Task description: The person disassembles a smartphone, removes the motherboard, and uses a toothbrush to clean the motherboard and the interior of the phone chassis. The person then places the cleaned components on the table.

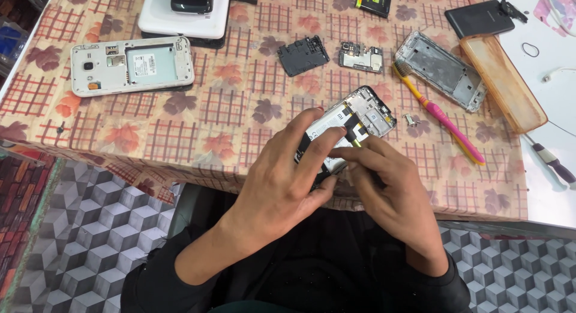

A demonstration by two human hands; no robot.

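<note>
Two hands, left point(282, 181) and right point(390, 190), each grip grasping one opened phone point(360, 118), one toothbrush point(441, 115) nearby

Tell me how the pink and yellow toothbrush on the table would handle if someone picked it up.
The toothbrush looks thin and plastic, so probably light and fairly stiff. It lies flat on the patterned tablecloth, so it seems unlikely to tip, though its rounded handle might roll slightly if nudged sideways.
</note>
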